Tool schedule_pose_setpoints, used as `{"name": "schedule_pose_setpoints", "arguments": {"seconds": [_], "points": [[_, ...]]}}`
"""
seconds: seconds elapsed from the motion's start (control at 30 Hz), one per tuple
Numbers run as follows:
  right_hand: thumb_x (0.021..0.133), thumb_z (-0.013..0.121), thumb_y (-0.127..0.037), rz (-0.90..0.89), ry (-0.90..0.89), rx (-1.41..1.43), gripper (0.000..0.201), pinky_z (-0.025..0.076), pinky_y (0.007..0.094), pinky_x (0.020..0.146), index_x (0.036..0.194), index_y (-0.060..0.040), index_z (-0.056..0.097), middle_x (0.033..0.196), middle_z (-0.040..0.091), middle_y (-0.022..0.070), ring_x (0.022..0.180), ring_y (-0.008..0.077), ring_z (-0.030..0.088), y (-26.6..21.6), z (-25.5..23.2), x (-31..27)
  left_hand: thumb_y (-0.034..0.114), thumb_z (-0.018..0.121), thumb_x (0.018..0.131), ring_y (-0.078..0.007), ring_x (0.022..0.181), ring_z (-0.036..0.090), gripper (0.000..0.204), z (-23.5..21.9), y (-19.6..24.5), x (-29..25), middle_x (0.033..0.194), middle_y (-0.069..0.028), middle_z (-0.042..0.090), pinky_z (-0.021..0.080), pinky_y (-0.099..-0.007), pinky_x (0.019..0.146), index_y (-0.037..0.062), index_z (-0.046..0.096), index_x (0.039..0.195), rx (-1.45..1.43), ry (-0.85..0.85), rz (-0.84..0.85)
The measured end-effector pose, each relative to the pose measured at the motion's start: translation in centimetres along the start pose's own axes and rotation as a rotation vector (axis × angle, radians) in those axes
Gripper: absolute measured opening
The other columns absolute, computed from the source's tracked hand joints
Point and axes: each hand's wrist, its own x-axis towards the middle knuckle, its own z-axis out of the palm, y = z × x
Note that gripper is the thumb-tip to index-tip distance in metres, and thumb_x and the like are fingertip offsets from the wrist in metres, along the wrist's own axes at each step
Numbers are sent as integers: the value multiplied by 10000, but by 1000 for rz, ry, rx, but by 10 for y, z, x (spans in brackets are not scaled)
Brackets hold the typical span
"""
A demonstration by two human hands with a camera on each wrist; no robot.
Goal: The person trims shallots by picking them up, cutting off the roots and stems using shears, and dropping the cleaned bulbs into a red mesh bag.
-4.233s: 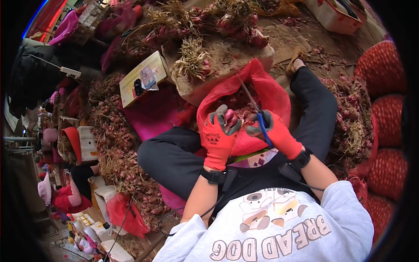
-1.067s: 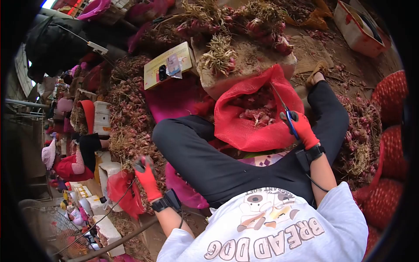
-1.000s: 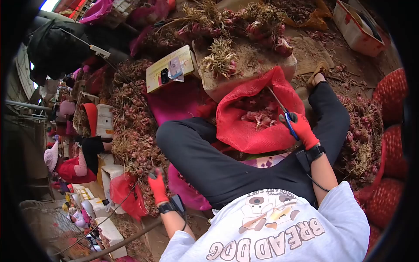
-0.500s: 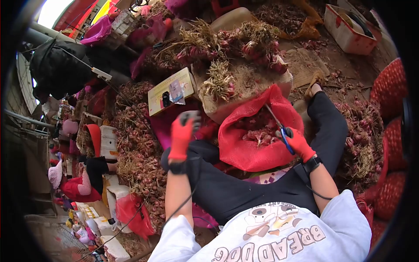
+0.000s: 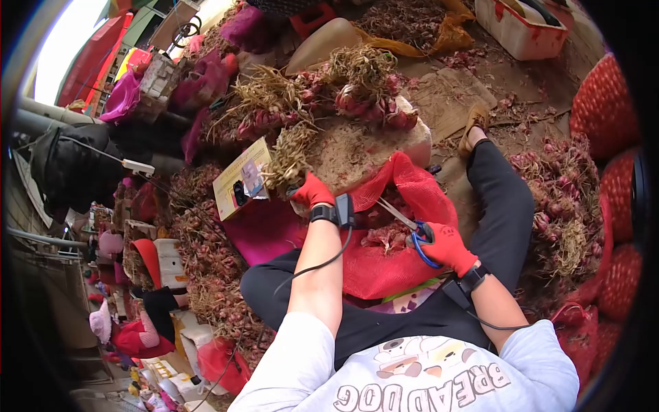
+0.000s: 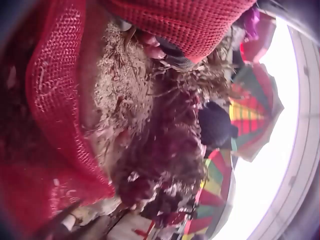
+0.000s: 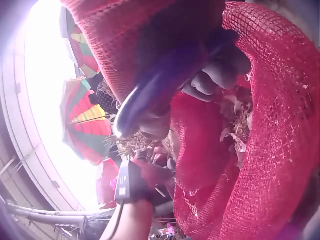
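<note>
I've got L hand (image 5: 312, 192) gripping the onion bunch (image 5: 292, 152) at the block's (image 5: 364, 151) L edge, far-L of the red bag (image 5: 384, 275); R hand (image 5: 446, 247) grips scissors (image 5: 401, 216) over it. Prob. pick-up step; next prob. needs bunch brought nr. scissors.

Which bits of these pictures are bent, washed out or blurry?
Head view: fisheye curving and black corners, brightest top left; left wrist view: white glare beside the striped umbrellas, purple bulbs smeared; right wrist view: glare at left, blue scissor handle soft and near the lens.
</note>
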Motion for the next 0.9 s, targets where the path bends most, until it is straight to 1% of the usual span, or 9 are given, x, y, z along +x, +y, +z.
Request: {"name": "schedule_pose_setpoints", "arguments": {"seconds": [0.07,0.17,0.27,0.4,0.5,0.63,0.73,0.8,0.9], "points": [[784,646,-548,-15,4,-28,481,482,408,703,886,-78,640,829,654,148,806,345,635,3,0,3,510,788,652,-332,865,652,765,7,-25,32,996,-220,648,524,-433,736,-78,537,1070,-278,-77,31],[786,640,-551,-54,51,-62,487,487,411,701,907,-79,631,838,651,142,806,338,635,13,2,5,270,754,784,-242,752,661,422,88,-159,181,913,-116,679,540,-372,621,-41,589,1017,-845,-618,-71],[788,643,-541,-83,93,-69,481,488,411,700,910,-77,623,845,651,140,805,336,634,17,4,7,154,722,797,-164,651,620,189,3,-16,90,802,-55,673,509,-306,607,1,653,884,-291,-325,-159],[799,660,-494,-80,58,-9,445,482,399,687,913,-66,619,832,655,134,793,323,637,5,-4,6,176,679,851,-156,683,631,219,9,-5,108,828,-70,659,516,-291,604,-10,622,950,-388,-686,83],[809,671,-468,-80,-54,370,439,477,380,691,952,-56,618,814,651,132,777,297,642,16,9,18,75,644,861,-141,637,609,212,3,18,102,827,-62,636,500,-280,562,30,559,1050,-618,-1070,-56],[814,685,-454,27,-190,572,454,471,361,740,1004,-48,615,793,642,109,776,241,641,-45,-8,42,189,553,948,-113,672,575,138,-64,75,32,784,-7,608,490,-255,587,61,597,975,-311,-1228,-186],[816,698,-407,-156,93,404,389,478,311,679,978,-61,624,749,635,56,694,147,615,-79,19,93,241,488,985,-93,703,569,209,-56,29,48,863,2,616,458,-221,613,72,611,989,-168,-1450,-291],[824,686,-349,-116,78,508,327,478,283,631,946,-50,630,738,634,36,652,116,598,-107,34,126,266,460,996,-83,699,549,252,-76,31,40,873,8,614,431,-206,616,73,621,977,-99,-1485,81],[823,667,-267,-20,-83,981,247,476,275,600,893,-33,630,743,639,34,632,117,596,-106,84,177,298,457,998,-86,636,496,294,-75,16,24,777,30,582,397,-215,579,76,623,899,-302,-1444,306]]}}
